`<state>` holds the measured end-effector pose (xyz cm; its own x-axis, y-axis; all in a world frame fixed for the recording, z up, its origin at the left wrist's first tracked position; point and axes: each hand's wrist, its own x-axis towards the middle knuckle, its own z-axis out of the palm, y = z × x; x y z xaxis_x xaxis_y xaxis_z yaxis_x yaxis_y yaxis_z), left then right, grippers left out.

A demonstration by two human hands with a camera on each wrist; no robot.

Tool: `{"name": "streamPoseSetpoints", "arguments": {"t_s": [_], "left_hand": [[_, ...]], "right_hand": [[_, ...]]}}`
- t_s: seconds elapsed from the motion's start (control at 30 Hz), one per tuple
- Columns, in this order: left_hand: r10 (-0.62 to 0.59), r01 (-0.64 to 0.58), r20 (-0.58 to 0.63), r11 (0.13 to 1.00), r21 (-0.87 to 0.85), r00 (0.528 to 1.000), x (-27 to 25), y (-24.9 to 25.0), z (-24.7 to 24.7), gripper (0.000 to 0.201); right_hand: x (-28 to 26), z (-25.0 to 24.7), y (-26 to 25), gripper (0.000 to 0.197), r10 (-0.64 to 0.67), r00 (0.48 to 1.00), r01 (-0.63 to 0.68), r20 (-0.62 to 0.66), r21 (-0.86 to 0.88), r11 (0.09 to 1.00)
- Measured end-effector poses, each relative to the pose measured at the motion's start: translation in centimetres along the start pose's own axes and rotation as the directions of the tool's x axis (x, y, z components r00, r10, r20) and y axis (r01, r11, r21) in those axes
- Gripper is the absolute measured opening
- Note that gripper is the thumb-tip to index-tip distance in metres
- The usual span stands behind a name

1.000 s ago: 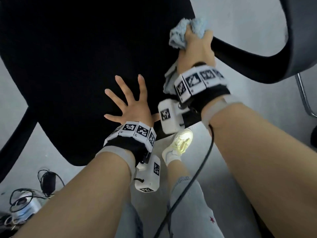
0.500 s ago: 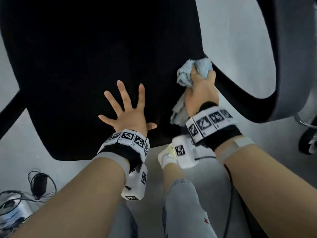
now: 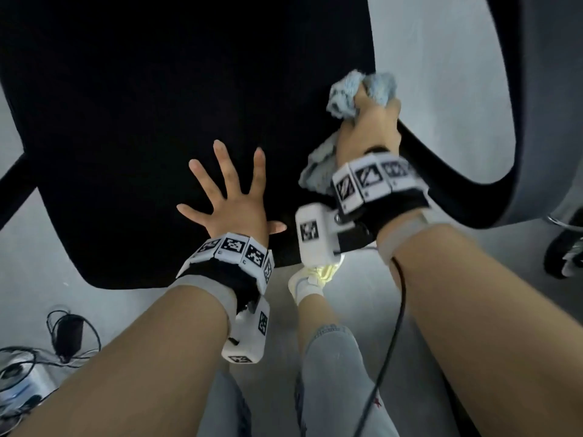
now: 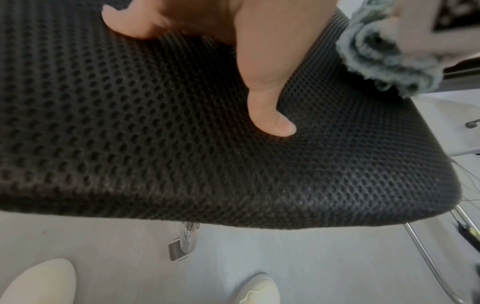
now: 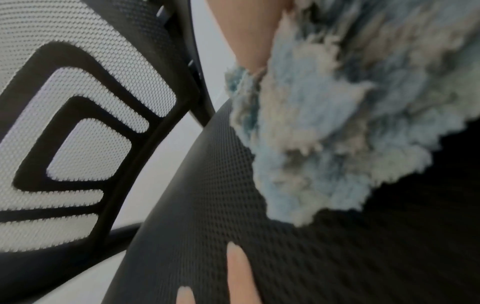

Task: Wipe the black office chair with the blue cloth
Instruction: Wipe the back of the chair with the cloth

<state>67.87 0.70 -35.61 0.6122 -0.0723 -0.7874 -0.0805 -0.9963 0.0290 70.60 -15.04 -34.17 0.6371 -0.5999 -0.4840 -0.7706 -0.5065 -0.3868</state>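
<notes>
Since half a second ago your right hand (image 3: 367, 130) has slid the bunched blue cloth (image 3: 359, 93) farther up the black office chair (image 3: 189, 89) seat's edge (fingers curled round it); your left hand (image 3: 233, 203) stays flat, fingers spread, holding nothing.

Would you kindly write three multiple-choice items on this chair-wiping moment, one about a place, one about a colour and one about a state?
1. Where is the blue cloth?
A. on the floor
B. at the seat's right edge, in the right hand
C. under the left hand

2. What colour is the seat?
A. black
B. red
C. white

3. How does the left hand lie?
A. gripping the cloth
B. a fist
C. flat on the seat, fingers spread

Answers: 1 B, the right hand grips the bunched cloth at that edge; 2 A, the mesh is black in all views; 3 C, the head view shows spread fingers on the seat.
</notes>
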Motion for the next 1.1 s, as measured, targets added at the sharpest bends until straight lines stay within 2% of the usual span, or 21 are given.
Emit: {"name": "streamPoseSetpoints", "arguments": {"t_s": [0.1,0.2,0.37,0.5,0.6,0.63,0.7,0.77,0.83,0.9,0.97,1.03,1.07,1.1], "left_hand": [[-0.011,0.01,-0.027,0.999,-0.031,1.0,0.2,0.4,0.1,0.118],[-0.025,0.026,0.005,0.998,-0.064,1.0,0.1,0.7,-0.3,0.118],[0.004,-0.002,0.044,0.998,-0.056,0.999,-0.4,0.1,-0.8,0.119],[0.064,-0.055,0.087,0.994,-0.093,0.994,-0.7,-1.0,-1.7,0.114],[0.117,-0.103,0.048,0.968,-0.23,0.992,-1.5,-3.4,-2.2,0.107],[0.089,-0.084,0.005,0.961,-0.263,0.996,-1.8,-4.5,-2.0,0.107],[-0.067,0.047,-0.064,0.96,-0.277,0.996,-2.6,-7.3,-1.7,0.108],[-0.219,0.193,-0.057,0.934,-0.3,0.974,-3.3,-10.1,-1.2,0.112],[-0.267,0.25,-0.013,0.917,-0.31,0.964,-3.5,-12.1,-0.7,0.115],[-0.244,0.233,0.006,0.921,-0.311,0.97,-3.3,-12.9,-0.2,0.115],[-0.237,0.227,0.008,0.921,-0.317,0.972,-3.1,-12.8,0.1,0.114],[-0.244,0.233,0.004,0.919,-0.317,0.97,-3.1,-12.9,0.1,0.113],[-0.24,0.228,0.0,0.921,-0.315,0.971,-3.0,-13.1,0.1,0.113],[-0.232,0.219,-0.006,0.925,-0.311,0.973,-3.0,-13.3,0.1,0.113]], "right_hand": [[0.9,-0.3,-0.7,0.052,-0.013,1.0,0.013,-0.013,0.029,0.999],[-1.6,-0.4,1.0,0.053,-0.059,0.998,0.059,0.025,0.013,0.998],[-7.4,-0.6,5.4,0.058,0.059,0.982,-0.047,0.181,-0.066,0.997],[-8.7,-0.4,6.3,0.061,0.073,0.98,-0.05,0.187,-0.124,0.991],[-8.2,-0.2,5.6,0.057,0.09,0.982,-0.069,0.166,-0.13,0.989],[-8.0,-0.3,5.4,0.057,0.093,0.984,-0.074,0.15,-0.126,0.989],[-7.9,-0.5,4.9,0.055,0.1,0.987,-0.085,0.128,-0.116,0.99],[-7.6,-0.6,4.4,0.053,0.091,0.989,-0.077,0.112,-0.129,0.989],[-6.3,-0.4,3.8,0.049,0.03,0.996,-0.022,0.085,-0.095,0.995],[-4.4,-0.3,2.3,0.042,0.002,1.0,-0.003,0.019,0.032,0.999],[-3.3,0.5,0.3,0.045,-0.012,1.0,0.012,-0.017,0.005,1.0],[-5.0,2.4,-1.9,0.05,-0.105,0.992,0.115,0.073,-0.139,0.984],[-6.7,3.6,-2.8,0.052,-0.184,0.967,0.218,0.177,-0.19,0.957],[-8.7,4.9,-3.1,0.053,-0.267,0.91,0.345,0.316,-0.221,0.912]]}}
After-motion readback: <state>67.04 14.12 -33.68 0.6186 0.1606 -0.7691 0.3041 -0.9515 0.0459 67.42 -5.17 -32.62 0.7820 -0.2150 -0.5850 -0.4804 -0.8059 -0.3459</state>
